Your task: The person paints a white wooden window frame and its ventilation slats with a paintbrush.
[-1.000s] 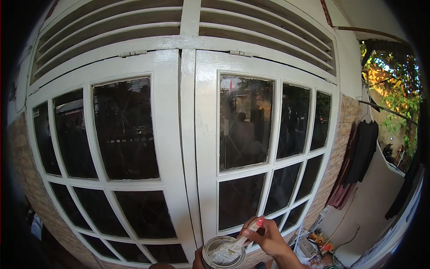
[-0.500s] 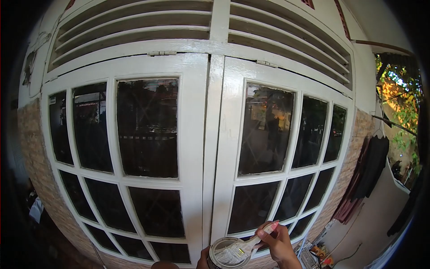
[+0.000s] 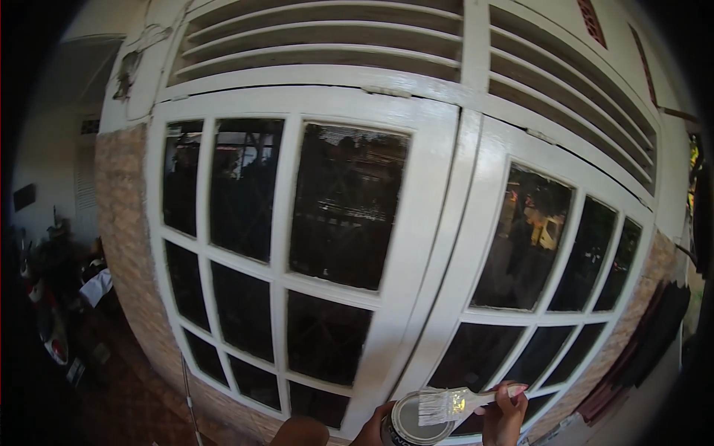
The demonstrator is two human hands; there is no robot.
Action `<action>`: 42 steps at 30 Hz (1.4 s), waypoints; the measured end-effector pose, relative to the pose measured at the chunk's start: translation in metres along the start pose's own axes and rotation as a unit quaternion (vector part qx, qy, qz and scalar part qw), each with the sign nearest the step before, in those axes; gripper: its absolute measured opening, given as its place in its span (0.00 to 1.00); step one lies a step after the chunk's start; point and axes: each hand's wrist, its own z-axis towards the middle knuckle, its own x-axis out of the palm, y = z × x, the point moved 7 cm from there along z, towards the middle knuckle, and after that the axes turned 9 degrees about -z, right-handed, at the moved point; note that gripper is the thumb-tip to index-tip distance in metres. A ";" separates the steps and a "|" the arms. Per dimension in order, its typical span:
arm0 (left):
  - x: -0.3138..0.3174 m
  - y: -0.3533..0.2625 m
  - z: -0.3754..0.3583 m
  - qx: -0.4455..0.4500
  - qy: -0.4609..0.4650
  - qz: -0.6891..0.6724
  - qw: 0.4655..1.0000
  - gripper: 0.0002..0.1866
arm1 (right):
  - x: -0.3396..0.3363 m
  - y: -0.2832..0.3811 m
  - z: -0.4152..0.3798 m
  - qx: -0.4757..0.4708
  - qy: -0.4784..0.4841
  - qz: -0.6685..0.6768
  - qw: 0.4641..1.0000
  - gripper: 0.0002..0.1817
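My right hand (image 3: 507,420) is closed around the handle of a paintbrush (image 3: 445,406). The brush lies level over the mouth of a paint can (image 3: 405,437), its wide bristles coated in white and pointing left. My left hand (image 3: 371,429) grips the can's left side, with most of its fingers hidden behind it. White smears mark the can's rim. Just beyond both hands stands a white double window (image 3: 418,297) with dark glass panes.
White louvres (image 3: 320,41) run above the window. A brick-patterned wall (image 3: 123,215) borders it on the left, with a motorbike (image 3: 50,327) farther off. Dark clothes (image 3: 654,334) hang at the right. My knee (image 3: 301,431) shows at the bottom.
The view has swung left, so the window sits farther right. In my right hand the brush has turned from slanting down into the can to lying level over its mouth.
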 end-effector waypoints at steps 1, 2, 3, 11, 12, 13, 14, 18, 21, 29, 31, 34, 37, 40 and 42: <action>-0.003 -0.003 0.002 0.007 0.003 0.034 0.999 0.69 | -0.002 -0.006 0.005 -0.001 -0.009 0.012 1.000 0.08; -0.003 -0.010 0.004 0.013 0.006 0.067 0.998 0.69 | -0.007 -0.013 0.009 -0.001 -0.018 0.024 1.000 0.09; -0.001 -0.017 0.007 -0.006 0.011 0.069 0.998 0.69 | -0.008 -0.020 0.012 0.015 -0.022 0.019 0.999 0.08; -0.011 -0.044 0.016 0.042 -0.043 0.053 0.997 0.68 | 0.006 -0.039 0.022 0.036 -0.018 0.058 0.997 0.05; -0.013 -0.045 0.016 0.044 -0.047 0.055 0.996 0.68 | 0.011 -0.039 0.022 0.034 -0.020 0.065 0.997 0.05; -0.015 -0.045 0.017 0.045 -0.050 0.058 0.996 0.68 | 0.014 -0.040 0.023 0.032 -0.022 0.073 0.997 0.04; -0.016 -0.044 0.017 0.047 -0.052 0.060 0.996 0.67 | 0.015 -0.042 0.024 0.036 -0.010 0.077 0.996 0.04; -0.022 -0.045 0.018 0.058 -0.062 0.072 0.994 0.67 | 0.018 -0.046 0.025 0.046 0.010 0.084 0.995 0.03; -0.025 -0.043 0.019 0.063 -0.065 0.063 0.994 0.67 | 0.029 -0.046 0.020 0.058 -0.018 0.105 0.993 0.03; -0.036 -0.075 0.025 0.059 -0.094 0.160 0.981 0.68 | 0.062 -0.039 0.020 0.032 -0.009 0.153 0.988 0.03; -0.041 -0.084 0.028 0.083 -0.099 0.186 0.974 0.68 | 0.079 -0.036 0.019 0.038 0.023 0.190 0.981 0.03; -0.050 -0.099 0.036 0.109 -0.113 0.210 0.965 0.68 | 0.099 -0.043 0.026 0.100 0.022 0.231 0.968 0.03; -0.059 -0.120 0.044 0.103 -0.135 0.191 0.967 0.69 | 0.126 -0.041 0.029 0.123 0.040 0.255 0.958 0.04; -0.068 -0.133 0.052 0.143 -0.152 0.245 0.947 0.68 | 0.153 -0.038 0.030 0.124 0.011 0.266 0.956 0.06; -0.077 -0.140 0.055 0.132 -0.154 0.246 0.948 0.67 | 0.167 -0.043 0.041 0.109 0.023 0.281 0.953 0.12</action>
